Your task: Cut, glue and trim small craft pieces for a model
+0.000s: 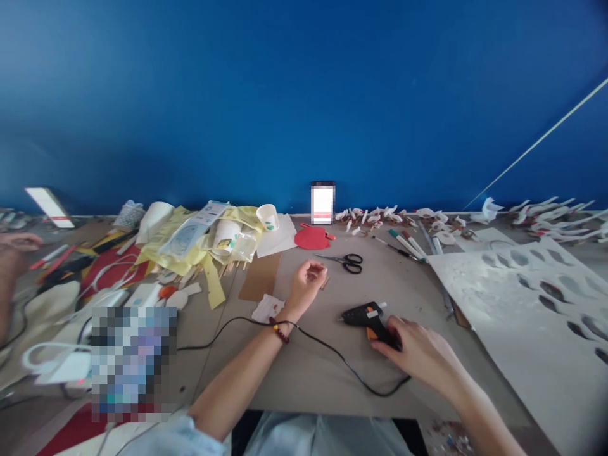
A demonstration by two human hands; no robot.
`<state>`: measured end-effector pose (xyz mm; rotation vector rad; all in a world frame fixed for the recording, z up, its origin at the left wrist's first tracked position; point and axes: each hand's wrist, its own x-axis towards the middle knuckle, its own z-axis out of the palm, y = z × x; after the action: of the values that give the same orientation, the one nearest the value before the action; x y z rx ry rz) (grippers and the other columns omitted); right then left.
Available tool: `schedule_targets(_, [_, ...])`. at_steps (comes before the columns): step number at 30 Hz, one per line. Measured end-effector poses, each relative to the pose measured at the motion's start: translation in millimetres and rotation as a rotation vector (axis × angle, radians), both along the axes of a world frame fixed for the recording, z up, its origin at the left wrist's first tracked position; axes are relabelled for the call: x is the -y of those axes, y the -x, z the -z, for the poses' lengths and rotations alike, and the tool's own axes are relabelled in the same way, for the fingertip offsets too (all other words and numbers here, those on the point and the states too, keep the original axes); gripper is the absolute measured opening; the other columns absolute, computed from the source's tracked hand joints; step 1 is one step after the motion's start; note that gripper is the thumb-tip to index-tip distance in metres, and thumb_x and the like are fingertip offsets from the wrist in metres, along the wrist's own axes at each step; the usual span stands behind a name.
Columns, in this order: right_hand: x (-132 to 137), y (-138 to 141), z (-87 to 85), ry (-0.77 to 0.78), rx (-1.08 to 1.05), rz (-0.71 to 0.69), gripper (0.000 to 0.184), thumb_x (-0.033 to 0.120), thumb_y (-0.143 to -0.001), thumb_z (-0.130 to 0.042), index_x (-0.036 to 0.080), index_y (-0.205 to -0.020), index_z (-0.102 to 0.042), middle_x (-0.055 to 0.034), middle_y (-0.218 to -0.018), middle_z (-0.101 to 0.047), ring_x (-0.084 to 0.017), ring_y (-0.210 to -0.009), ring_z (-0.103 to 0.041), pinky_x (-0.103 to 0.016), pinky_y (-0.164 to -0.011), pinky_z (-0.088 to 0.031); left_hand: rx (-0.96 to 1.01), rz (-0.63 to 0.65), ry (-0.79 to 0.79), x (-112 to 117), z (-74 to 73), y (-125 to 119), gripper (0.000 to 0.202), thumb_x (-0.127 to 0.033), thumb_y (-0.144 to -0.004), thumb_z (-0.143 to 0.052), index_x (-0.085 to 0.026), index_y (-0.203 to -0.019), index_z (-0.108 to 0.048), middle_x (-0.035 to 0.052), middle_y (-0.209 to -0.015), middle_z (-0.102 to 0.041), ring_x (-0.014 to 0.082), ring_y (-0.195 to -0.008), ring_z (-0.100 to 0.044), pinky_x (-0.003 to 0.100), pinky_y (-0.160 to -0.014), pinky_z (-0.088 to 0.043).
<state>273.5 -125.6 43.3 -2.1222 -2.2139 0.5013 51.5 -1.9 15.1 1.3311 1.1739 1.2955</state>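
Note:
My right hand (420, 348) is closed round the handle of a black hot glue gun (363, 315), whose nozzle points left over the tabletop. Its black cord (339, 358) loops below and crosses my left wrist. My left hand (308, 282) has its fingers curled together in a pinch. A small brownish piece shows at those fingertips, too small to name. Just beyond them lie black-handled scissors (349, 261) and a red cut-out piece (312, 237). A crumpled white scrap (267, 308) lies beside my left wrist.
A phone (323, 202) leans on the blue wall (304, 95). White cut paper (522, 304) covers the right side, near markers (408, 244) and small white figures (375, 217). Left are a paper cup (268, 218), yellow wrapping (164, 237), power strips and another person's hand (21, 242).

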Motion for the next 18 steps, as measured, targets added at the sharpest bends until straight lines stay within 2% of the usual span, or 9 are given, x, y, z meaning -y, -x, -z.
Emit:
schedule_targets(5, [4.3,-2.9,12.0,-0.024,-0.089,0.056,0.028,0.048,-0.079,-0.057,0.022,-0.07,-0.052,-0.0023,-0.064,-0.062,-0.02,-0.056,-0.058,-0.027,-0.05,-0.026,-0.005,-0.011,-0.022,0.5,1.5,-0.4,0.02,-0.035,-0.071,-0.068,-0.018,-0.076,-0.06,0.002,-0.073,-0.065,0.0128,-0.065,-0.06,0.025,-0.064,-0.048])
schedule_targets(9, [0.4,-9.7,16.0,-0.065,-0.291,0.098,0.033,0.052,-0.08,-0.055,0.022,-0.065,-0.05,0.0003,-0.054,-0.056,-0.016,-0.048,-0.05,-0.027,-0.048,-0.028,0.013,-0.018,-0.031,-1.2,2.6,-0.5,0.021,-0.037,-0.07,-0.069,-0.018,-0.075,-0.061,0.0025,-0.073,-0.066,0.0129,-0.065,-0.06,0.025,-0.063,-0.047])
schedule_targets(11, [-3.9,-11.6,15.7,-0.033,-0.452,0.16,0.036,0.055,-0.078,-0.055,0.022,-0.065,-0.051,0.0004,-0.055,-0.056,-0.014,-0.048,-0.049,-0.026,-0.047,-0.03,0.018,-0.019,-0.029,-2.5,3.8,-0.9,0.02,-0.035,-0.069,-0.07,-0.018,-0.075,-0.062,0.003,-0.074,-0.067,0.013,-0.065,-0.06,0.024,-0.062,-0.047])
schedule_targets(15, [-15.1,-6.9,7.9,0.208,-0.943,0.336,0.04,0.06,-0.071,-0.059,0.021,-0.079,-0.051,0.0029,-0.056,-0.052,-0.011,-0.044,-0.043,-0.023,-0.04,-0.028,0.021,-0.035,0.011,-3.8,5.6,-2.0,0.015,-0.031,-0.069,-0.068,-0.018,-0.075,-0.063,0.0029,-0.075,-0.067,0.0128,-0.065,-0.06,0.024,-0.061,-0.047])
schedule_targets(18, [-25.4,2.2,-2.4,0.289,-1.261,0.41,0.043,0.053,-0.063,-0.071,0.022,-0.08,-0.046,0.005,-0.058,-0.048,-0.009,-0.045,-0.041,-0.02,-0.038,-0.027,0.034,-0.049,0.026,-3.0,3.6,-2.2,0.014,-0.028,-0.069,-0.068,-0.018,-0.076,-0.063,0.0035,-0.077,-0.067,0.0137,-0.068,-0.062,0.024,-0.062,-0.047])
